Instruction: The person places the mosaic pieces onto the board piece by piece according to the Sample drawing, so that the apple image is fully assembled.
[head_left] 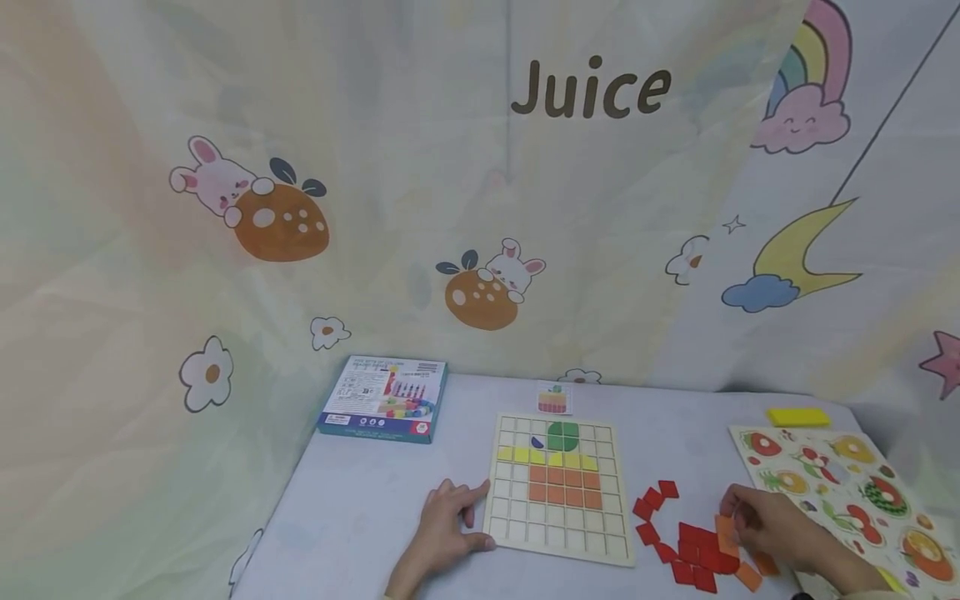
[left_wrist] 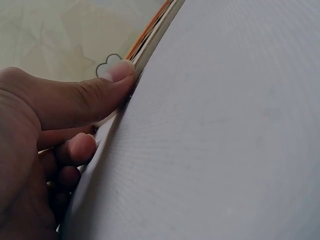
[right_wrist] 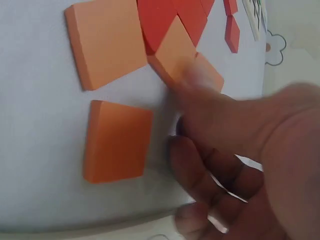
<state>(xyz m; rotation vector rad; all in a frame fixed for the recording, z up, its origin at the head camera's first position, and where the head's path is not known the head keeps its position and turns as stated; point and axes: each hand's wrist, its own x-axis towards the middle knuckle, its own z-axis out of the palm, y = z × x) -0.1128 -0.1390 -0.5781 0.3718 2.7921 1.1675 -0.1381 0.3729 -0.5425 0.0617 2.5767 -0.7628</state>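
My left hand (head_left: 441, 533) lies at the left side of a pale grid board (head_left: 555, 533), index finger and thumb touching its edge. In the left wrist view the thumb (left_wrist: 95, 97) presses against that edge and the other fingers bend below. The board bears green, yellow, orange and purple pieces. On the right, my right hand (head_left: 768, 525) pinches an orange square tile (right_wrist: 172, 50) beside a cluster of red tiles (head_left: 693, 546). Its thumb is blurred in the right wrist view and covers part of the tile. Two more orange tiles (right_wrist: 107, 42) lie near the hand.
A small picture card (head_left: 553, 399) lies behind the board. A blue-edged box (head_left: 384, 398) is at the back left. Right of the red tiles lies a fruit-picture board (head_left: 825, 467), with a yellow block (head_left: 798, 417) behind it. A printed curtain (head_left: 405, 208) hangs beyond the table.
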